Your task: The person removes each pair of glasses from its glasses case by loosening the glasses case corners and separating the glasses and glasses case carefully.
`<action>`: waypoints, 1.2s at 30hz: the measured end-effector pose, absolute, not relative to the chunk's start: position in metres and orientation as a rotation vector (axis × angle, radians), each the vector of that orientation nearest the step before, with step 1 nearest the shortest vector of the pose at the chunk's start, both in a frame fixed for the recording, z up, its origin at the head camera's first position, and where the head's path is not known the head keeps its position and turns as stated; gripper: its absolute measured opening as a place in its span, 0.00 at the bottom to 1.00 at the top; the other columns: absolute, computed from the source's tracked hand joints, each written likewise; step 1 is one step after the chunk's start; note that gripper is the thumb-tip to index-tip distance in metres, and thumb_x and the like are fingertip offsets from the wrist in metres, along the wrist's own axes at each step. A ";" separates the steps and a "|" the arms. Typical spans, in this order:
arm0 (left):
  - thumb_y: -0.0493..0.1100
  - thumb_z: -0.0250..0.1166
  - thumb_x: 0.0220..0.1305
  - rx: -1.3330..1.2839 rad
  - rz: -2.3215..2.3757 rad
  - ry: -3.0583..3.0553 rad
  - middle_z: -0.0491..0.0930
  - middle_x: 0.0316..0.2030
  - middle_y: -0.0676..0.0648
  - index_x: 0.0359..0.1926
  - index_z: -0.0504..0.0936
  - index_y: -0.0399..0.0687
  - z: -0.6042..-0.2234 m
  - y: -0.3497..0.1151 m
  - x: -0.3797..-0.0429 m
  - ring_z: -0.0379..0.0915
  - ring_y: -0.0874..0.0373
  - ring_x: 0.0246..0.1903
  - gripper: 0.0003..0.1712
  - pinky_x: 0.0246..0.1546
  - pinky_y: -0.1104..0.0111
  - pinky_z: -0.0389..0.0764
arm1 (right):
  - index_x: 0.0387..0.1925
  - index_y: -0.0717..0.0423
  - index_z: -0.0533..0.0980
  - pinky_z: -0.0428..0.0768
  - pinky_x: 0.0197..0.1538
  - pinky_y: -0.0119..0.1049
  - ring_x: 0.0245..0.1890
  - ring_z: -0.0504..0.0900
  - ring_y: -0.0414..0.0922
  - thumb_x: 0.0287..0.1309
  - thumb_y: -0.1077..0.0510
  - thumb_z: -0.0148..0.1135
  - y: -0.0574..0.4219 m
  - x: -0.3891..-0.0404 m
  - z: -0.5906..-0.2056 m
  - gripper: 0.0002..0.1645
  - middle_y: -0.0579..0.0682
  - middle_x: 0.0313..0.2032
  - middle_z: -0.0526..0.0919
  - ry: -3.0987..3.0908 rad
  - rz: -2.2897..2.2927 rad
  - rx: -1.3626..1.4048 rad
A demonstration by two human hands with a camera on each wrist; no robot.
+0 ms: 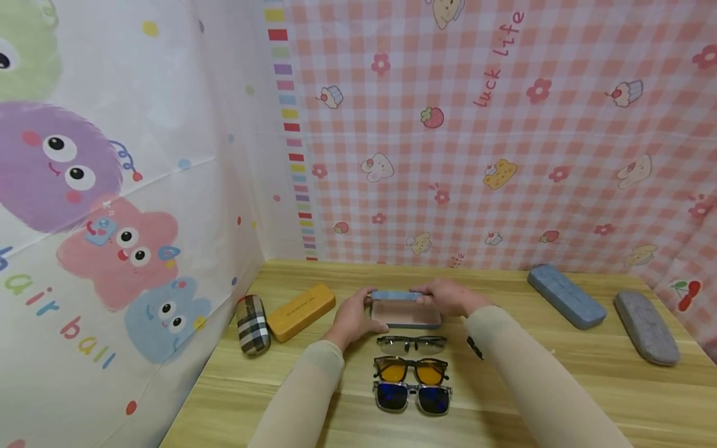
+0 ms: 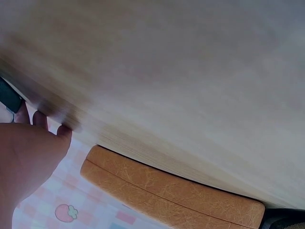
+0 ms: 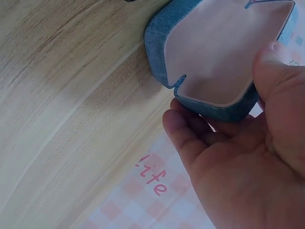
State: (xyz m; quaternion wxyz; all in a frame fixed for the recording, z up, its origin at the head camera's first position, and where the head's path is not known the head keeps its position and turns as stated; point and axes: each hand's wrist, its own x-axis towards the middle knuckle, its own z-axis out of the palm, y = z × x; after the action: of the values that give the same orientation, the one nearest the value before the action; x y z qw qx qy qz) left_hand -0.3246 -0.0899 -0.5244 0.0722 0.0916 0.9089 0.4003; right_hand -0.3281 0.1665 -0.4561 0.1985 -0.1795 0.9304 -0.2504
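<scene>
Blue case (image 1: 406, 315), head view: open nr back edge of table (image 1: 224, 398), btwn both hands, neither nearer; long axis L–R, parallel w/ clear-lens glasses (image 1: 411, 345) just in front. L hand (image 1: 353, 318) holds L end, R hand (image 1: 448, 297) grips lid's R end. L wrist: L hand at case corner, rest cut off. R wrist: R thumb + fingers clasp one half's end.

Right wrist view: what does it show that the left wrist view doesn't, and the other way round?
Only the right wrist view: the right hand and the printed word "life".
Only the left wrist view: the left hand, the orange case and a printed strawberry.
Both: the wooden tabletop, checked cloth and blue case, just a corner in the left.
</scene>
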 end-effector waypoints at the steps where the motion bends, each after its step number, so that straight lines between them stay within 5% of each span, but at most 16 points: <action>1: 0.46 0.87 0.53 0.281 1.203 2.732 0.78 0.71 0.38 0.79 0.69 0.56 -0.524 -0.090 -0.325 0.74 0.41 0.72 0.54 0.72 0.47 0.77 | 0.80 0.49 0.67 0.70 0.76 0.67 0.76 0.71 0.65 0.84 0.49 0.51 0.167 -0.328 -0.457 0.30 0.62 0.75 0.74 2.603 -0.698 -0.513; 12: 0.44 0.87 0.52 0.304 1.209 2.734 0.79 0.70 0.38 0.78 0.70 0.52 -0.524 -0.090 -0.324 0.76 0.42 0.70 0.54 0.71 0.48 0.79 | 0.80 0.46 0.68 0.78 0.69 0.63 0.59 0.83 0.54 0.81 0.49 0.56 0.169 -0.328 -0.460 0.31 0.58 0.63 0.85 2.636 -0.609 -0.601; 29: 0.44 0.87 0.52 0.331 1.208 2.753 0.82 0.68 0.38 0.76 0.71 0.50 -0.524 -0.090 -0.324 0.77 0.42 0.69 0.52 0.71 0.48 0.78 | 0.81 0.46 0.67 0.82 0.62 0.54 0.50 0.82 0.49 0.80 0.51 0.58 0.166 -0.325 -0.460 0.33 0.61 0.67 0.82 2.636 -0.590 -0.599; 36: 0.45 0.87 0.53 0.343 1.205 2.752 0.81 0.69 0.38 0.75 0.73 0.51 -0.525 -0.091 -0.324 0.77 0.42 0.69 0.50 0.71 0.48 0.78 | 0.82 0.45 0.64 0.81 0.64 0.55 0.57 0.82 0.52 0.79 0.51 0.60 0.160 -0.322 -0.461 0.36 0.63 0.69 0.79 2.693 -0.419 -0.615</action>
State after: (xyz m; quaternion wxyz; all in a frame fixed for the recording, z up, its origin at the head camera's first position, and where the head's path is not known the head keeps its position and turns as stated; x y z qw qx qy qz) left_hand -0.3243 -0.0914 -0.5250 0.0587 0.1131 0.9086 0.3977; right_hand -0.3218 0.1595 -0.4605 0.1727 -0.2167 0.9494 -0.1477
